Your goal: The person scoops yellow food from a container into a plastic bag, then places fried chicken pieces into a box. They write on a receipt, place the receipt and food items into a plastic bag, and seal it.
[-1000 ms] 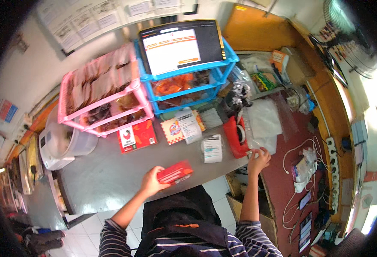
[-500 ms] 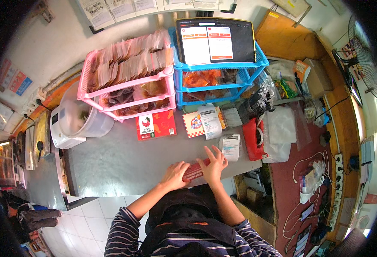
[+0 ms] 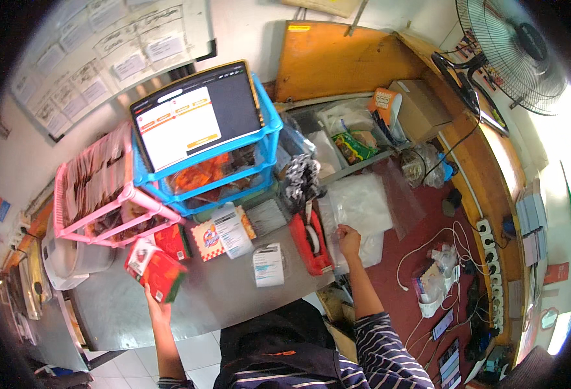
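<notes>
My left hand holds a red cardboard box by its lower end, tilted above the left part of the counter. Just behind it another red box lies on the counter, partly hidden. On the right, my right hand is at the near left edge of a stack of clear plastic bags. Its fingers are closed on the edge of a plastic bag. Left of that hand stands a red tape dispenser. A printed receipt lies on the grey counter.
Behind stand a pink rack of filled packets and a blue rack with a tablet on top. A checkered box with a receipt sits before them. Cables and phones lie on the red surface at right.
The red box, held in both hands at the counter's front edge, has moved left in my left hand alone. My right hand has let go of it and reached right to the bags. The view has turned right.
</notes>
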Action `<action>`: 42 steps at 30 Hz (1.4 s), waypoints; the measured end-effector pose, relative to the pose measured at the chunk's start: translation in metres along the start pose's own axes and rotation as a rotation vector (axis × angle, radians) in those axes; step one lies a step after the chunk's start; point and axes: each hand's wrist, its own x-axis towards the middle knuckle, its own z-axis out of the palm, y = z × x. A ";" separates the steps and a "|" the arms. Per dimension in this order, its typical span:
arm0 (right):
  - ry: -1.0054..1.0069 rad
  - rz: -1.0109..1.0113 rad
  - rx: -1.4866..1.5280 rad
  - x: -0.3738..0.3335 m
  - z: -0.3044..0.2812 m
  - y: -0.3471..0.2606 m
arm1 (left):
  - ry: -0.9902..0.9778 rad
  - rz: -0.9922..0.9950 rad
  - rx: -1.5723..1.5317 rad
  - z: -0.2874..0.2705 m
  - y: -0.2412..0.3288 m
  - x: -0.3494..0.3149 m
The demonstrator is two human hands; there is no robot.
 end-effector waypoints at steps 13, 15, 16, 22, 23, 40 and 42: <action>0.245 -0.140 -0.255 0.029 0.009 -0.013 | 0.024 -0.182 1.016 0.154 -0.070 -0.005; 0.266 -0.161 -0.189 0.036 0.009 -0.009 | -0.251 -0.151 1.127 0.208 -0.101 -0.025; 0.222 -0.098 -0.176 0.039 0.006 -0.007 | -0.438 -0.108 1.170 0.233 -0.120 -0.034; 0.249 -0.115 -0.131 0.031 -0.043 -0.026 | -1.364 0.705 1.757 0.349 -0.297 -0.042; 0.130 -0.074 0.017 0.027 -0.052 -0.034 | -1.386 0.751 1.791 0.357 -0.323 -0.034; 0.796 -0.342 0.379 -0.076 -0.277 -0.126 | -1.482 0.470 2.018 0.387 -0.374 -0.008; 1.262 -0.274 0.422 -0.082 -0.338 -0.127 | -1.625 0.286 2.263 0.407 -0.319 -0.016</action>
